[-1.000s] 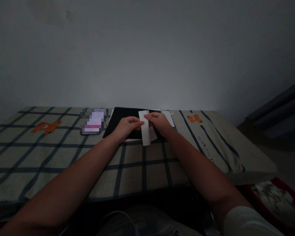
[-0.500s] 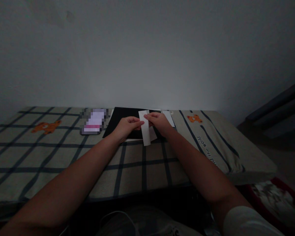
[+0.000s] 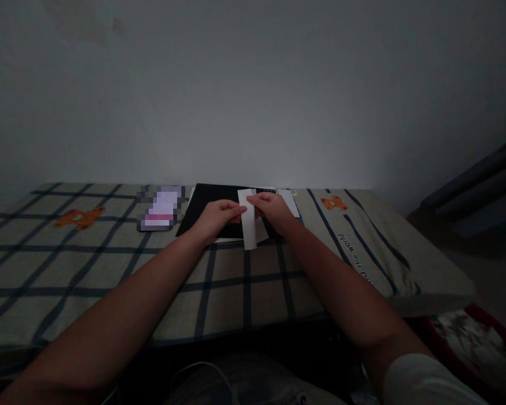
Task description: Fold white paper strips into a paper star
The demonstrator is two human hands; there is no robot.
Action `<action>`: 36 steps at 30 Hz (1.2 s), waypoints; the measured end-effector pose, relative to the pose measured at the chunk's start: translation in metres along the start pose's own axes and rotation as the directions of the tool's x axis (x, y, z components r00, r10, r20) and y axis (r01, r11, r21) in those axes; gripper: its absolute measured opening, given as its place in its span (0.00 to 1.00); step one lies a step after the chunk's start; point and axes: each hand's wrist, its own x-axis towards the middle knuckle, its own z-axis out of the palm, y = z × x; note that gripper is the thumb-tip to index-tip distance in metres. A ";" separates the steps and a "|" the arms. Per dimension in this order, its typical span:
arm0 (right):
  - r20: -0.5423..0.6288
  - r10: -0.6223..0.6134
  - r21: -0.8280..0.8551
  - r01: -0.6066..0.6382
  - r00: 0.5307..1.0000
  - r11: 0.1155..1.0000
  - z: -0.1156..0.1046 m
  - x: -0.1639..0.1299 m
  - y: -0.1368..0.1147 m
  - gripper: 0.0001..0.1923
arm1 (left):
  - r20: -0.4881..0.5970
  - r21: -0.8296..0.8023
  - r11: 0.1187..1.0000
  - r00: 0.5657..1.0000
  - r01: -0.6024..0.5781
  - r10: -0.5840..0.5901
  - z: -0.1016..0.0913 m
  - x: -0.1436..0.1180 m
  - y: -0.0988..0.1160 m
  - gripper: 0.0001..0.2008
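Checked cloth (image 3: 109, 270), beige with dark blue lines and orange bear prints, covers the surface that both forearms reach across from the near edge of the view. Nearest of all, a pale sleeve (image 3: 421, 382) shows at the right elbow, and a red patterned rug (image 3: 476, 332) lies on the floor beside the surface's right end. Farther out, the left hand (image 3: 217, 218) and the right hand (image 3: 274, 212) meet over the middle of the cloth, fingers closed in a pinch on a white strip (image 3: 249, 222). Each hand grips the strip near its upper end, the left from the left edge and the right from the right edge, so the strip stands upright between them with its lower end hanging free just above the cloth. Behind the hands lies a black sheet (image 3: 206, 202), flat on the cloth, with white paper (image 3: 290, 201) showing past its right side. A blurred pink and white object (image 3: 162, 209) rests just left of the sheet. Beyond everything rises a plain grey wall (image 3: 253, 90).
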 end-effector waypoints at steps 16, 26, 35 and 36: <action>-0.004 -0.006 -0.010 0.006 1.000 1.000 0.000 -0.001 -0.003 0.14 | 0.028 0.015 1.000 1.000 0.005 -0.005 -0.001 -0.001 0.000 0.16; -0.003 -0.011 -0.032 0.011 1.000 0.999 -0.001 -0.001 -0.001 0.14 | 0.042 0.019 1.000 0.999 0.003 -0.004 -0.001 0.000 0.000 0.15; 0.010 0.000 0.052 0.000 1.000 0.999 0.000 0.000 -0.005 0.14 | 0.031 0.017 0.999 0.999 0.038 -0.038 0.000 -0.003 0.006 0.14; 0.006 -0.003 0.051 0.003 1.000 0.999 -0.001 0.000 -0.005 0.14 | 0.031 0.014 0.999 0.998 0.045 -0.046 0.000 -0.003 0.007 0.14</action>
